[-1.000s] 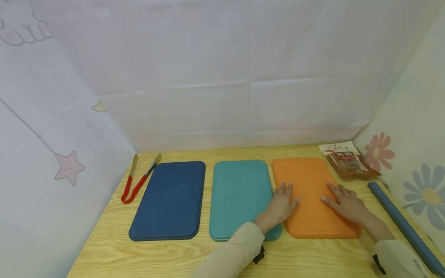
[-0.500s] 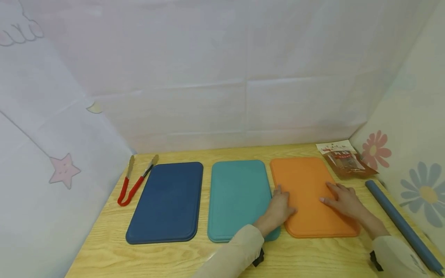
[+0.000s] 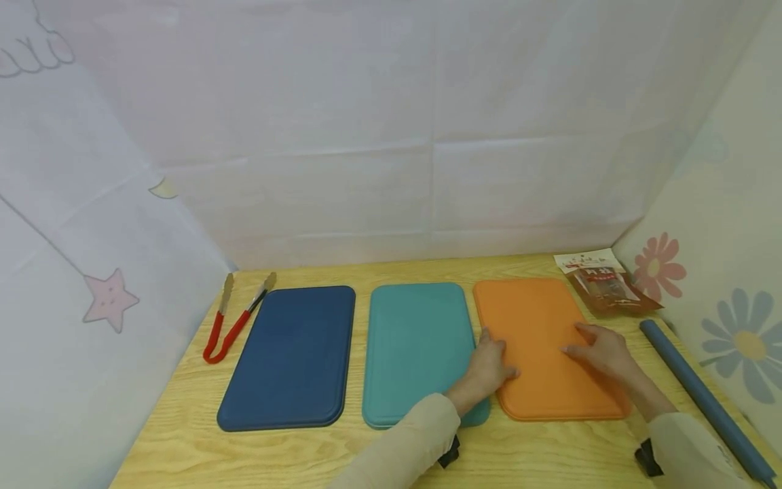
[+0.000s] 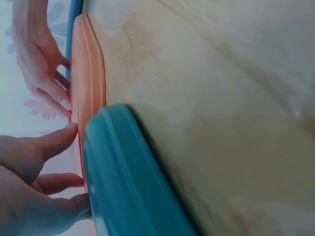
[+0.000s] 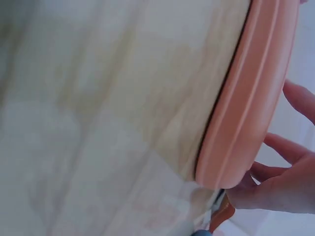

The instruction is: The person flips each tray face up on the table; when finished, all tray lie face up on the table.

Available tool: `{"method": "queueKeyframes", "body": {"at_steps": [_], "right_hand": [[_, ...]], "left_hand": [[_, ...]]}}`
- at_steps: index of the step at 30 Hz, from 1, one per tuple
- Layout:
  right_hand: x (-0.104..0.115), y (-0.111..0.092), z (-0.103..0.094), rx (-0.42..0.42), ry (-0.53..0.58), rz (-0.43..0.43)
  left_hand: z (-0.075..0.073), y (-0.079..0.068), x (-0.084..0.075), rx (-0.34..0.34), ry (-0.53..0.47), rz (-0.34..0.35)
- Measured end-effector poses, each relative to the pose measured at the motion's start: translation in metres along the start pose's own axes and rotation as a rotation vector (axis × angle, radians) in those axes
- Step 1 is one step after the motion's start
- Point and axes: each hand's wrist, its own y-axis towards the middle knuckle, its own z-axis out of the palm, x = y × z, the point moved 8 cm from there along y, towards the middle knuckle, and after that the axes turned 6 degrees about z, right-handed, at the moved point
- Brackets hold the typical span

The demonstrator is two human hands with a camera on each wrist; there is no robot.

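In the head view, a flat orange rectangular lid [image 3: 537,353] with rounded corners lies at the right of the row. My left hand [image 3: 491,365] holds its left edge, thumb on top and other fingers bent down at the side facing the teal lid [image 3: 415,339]. On the opposite edge, my right hand [image 3: 605,350] grips with curled fingers, its thumb over the top. The left wrist view shows the left thumb [image 4: 59,140] against the orange surface, with fingertips close beside the teal rim. From the right wrist view, the right fingers [image 5: 283,147] reach round a stepped orange rim.
A dark blue lid [image 3: 290,356] lies left of the teal one. Red-handled tongs [image 3: 222,333] lie at the far left. A brown food packet [image 3: 605,285] sits at the back right, near a long grey-blue roll [image 3: 702,394] along the right side. White patterned sheets enclose the wooden table [image 3: 263,455].
Both hands have gone from resting spread on the orange lid to bending their fingers at its side edges. The left hand has slid slightly outward and down. The view has shifted a little.
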Motion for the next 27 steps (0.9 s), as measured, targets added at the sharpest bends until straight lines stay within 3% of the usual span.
{"method": "queueKeyframes", "body": {"at_steps": [7, 11, 14, 19, 27], "right_hand": [[-0.017, -0.002, -0.009, 0.002, 0.206, 0.13], [-0.027, -0.002, -0.02, -0.017, 0.34, 0.143], [-0.032, 0.0, -0.031, 0.015, 0.444, 0.145], [-0.038, 0.006, -0.042, 0.09, 0.508, 0.139], [-0.041, 0.004, -0.036, 0.175, 0.52, 0.132]], "left_hand": [[-0.003, 0.002, 0.0, 0.024, 0.036, 0.035], [-0.003, 0.002, -0.001, 0.061, 0.039, 0.048], [-0.002, 0.003, 0.0, 0.094, 0.023, 0.047], [-0.001, 0.002, 0.002, 0.149, -0.059, 0.052], [0.001, -0.007, 0.005, 0.221, -0.081, 0.055]]}}
